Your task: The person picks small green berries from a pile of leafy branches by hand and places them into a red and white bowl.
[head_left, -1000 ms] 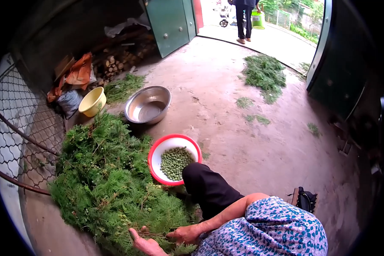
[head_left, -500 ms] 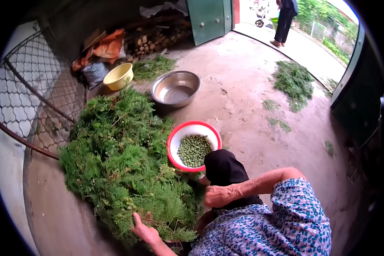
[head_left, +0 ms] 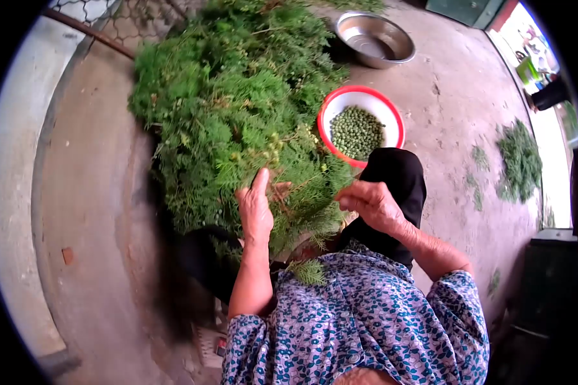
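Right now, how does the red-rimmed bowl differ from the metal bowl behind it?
The red-rimmed bowl is white inside with a red edge; the metal bowl is plain shiny steel. The red-rimmed bowl holds a heap of small green seeds; the metal bowl looks empty of seeds. The red-rimmed bowl sits right by the person's knee, the metal bowl farther off. Both are round and stand upright on the concrete floor.

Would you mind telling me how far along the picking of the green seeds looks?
Done: a layer of green seeds lies in the red-rimmed bowl. In hand: the left hand grips a sprig from the branch pile; the right hand is beside it. Left: most of the pile looks unpicked; the steel basin holds no seeds.
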The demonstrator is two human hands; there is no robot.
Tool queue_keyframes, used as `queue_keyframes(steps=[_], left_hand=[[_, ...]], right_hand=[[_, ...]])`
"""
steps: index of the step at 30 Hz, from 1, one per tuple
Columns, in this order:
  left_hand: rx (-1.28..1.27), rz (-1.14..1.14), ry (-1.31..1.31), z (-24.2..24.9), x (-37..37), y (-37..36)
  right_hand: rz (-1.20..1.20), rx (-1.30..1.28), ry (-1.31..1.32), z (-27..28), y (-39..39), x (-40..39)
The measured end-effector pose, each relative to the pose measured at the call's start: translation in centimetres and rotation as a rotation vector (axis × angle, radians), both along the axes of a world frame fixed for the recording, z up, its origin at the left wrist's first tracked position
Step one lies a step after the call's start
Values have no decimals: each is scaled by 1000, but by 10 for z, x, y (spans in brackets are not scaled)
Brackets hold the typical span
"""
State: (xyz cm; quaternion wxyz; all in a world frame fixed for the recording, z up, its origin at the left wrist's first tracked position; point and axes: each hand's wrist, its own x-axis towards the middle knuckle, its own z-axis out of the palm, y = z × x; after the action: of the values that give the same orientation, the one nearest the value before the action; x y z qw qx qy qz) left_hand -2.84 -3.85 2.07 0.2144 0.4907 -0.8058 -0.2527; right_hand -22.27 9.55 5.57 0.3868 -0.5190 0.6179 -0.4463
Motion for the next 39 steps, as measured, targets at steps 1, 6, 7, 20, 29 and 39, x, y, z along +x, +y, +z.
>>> queue_keyframes(steps=[1,6,7,20,29,39], left_hand=[[380,147,376,25,-10,2],[810,177,965,15,-17,8],[810,178,961,13,-18,8],[735,-56,730,2,-22,29],[729,106,885,5,-26,32],[848,56,928,17,-17,34]], right_hand=[[-22,-21,-59,6,-8,3],[-122,-164,-146,3,-48,26],[-174,-256,-167,4,-56,28],[-86,-197,308,-15,-103,37],[-338,-61,-238,-16,-92,44],[-281,-44,-968,-25,-98,-17]])
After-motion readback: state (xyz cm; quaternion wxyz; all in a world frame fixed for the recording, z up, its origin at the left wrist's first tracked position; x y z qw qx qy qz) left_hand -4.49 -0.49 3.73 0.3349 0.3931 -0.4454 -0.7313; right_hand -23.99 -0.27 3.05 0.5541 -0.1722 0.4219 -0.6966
